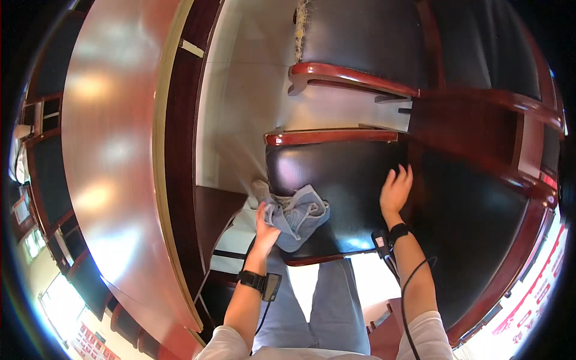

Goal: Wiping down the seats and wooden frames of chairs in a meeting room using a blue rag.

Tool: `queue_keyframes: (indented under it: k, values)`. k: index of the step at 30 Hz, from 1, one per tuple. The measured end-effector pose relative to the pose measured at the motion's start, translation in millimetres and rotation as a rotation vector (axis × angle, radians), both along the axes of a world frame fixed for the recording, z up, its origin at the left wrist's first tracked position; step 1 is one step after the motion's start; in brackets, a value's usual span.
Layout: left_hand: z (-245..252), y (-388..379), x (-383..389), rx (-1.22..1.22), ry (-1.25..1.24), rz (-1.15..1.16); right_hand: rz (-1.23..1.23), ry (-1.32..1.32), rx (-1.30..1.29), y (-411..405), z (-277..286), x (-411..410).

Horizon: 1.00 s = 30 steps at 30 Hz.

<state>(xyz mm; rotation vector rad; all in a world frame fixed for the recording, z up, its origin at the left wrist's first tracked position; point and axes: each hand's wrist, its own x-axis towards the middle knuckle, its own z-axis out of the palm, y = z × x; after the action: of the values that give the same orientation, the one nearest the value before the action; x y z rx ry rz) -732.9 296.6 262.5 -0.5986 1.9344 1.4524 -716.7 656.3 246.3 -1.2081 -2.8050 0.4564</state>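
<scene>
A crumpled grey-blue cloth (pixel 302 215) lies over the front left part of a black padded chair seat (pixel 351 180), partly hanging past its edge. My left hand (pixel 266 227) grips the cloth at its left side. Over the right part of the same seat, near the backrest (pixel 463 211), my right hand (pixel 397 189) is held with its fingers apart and nothing in it. Both wrists wear black straps with small devices and cables.
A long glossy wooden table (pixel 112 135) runs along the left. A red-brown wooden armrest (pixel 333 136) borders the seat's far side. Beyond it stands another black padded chair (pixel 360 36) with a worn front edge. Pale floor (pixel 243 103) shows between table and chairs.
</scene>
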Motion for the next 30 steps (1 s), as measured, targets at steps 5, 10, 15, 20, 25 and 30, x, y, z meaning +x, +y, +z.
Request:
queue_keyframes:
  k: [5, 10, 15, 20, 25, 30]
  values:
    - [73.9, 32.4, -88.8, -0.291, 0.410, -0.215, 0.478, 0.071, 0.151, 25.5, -4.7, -94.3]
    - [53.6, 30.8, -162.3, -0.419, 0.765, 0.160, 0.503, 0.002, 0.178, 32.9, -37.1, -118.3]
    - [10.3, 55.0, -214.3, -0.434, 0.619, -0.395, 0.479, -0.018, 0.094, 28.8, -43.2, -117.1]
    - [-7.4, 34.1, -246.2, 0.487, -0.250, -0.082, 0.480, -0.025, 0.110, 38.4, -44.1, -118.1]
    - [-38.2, 38.3, -268.5, 0.339, -0.357, -0.071, 0.487, -0.050, 0.060, 37.6, -48.8, -124.7]
    - [-59.1, 42.9, -268.1, 0.342, -0.347, -0.178, 0.496, -0.053, 0.058, 32.4, -46.2, -122.5]
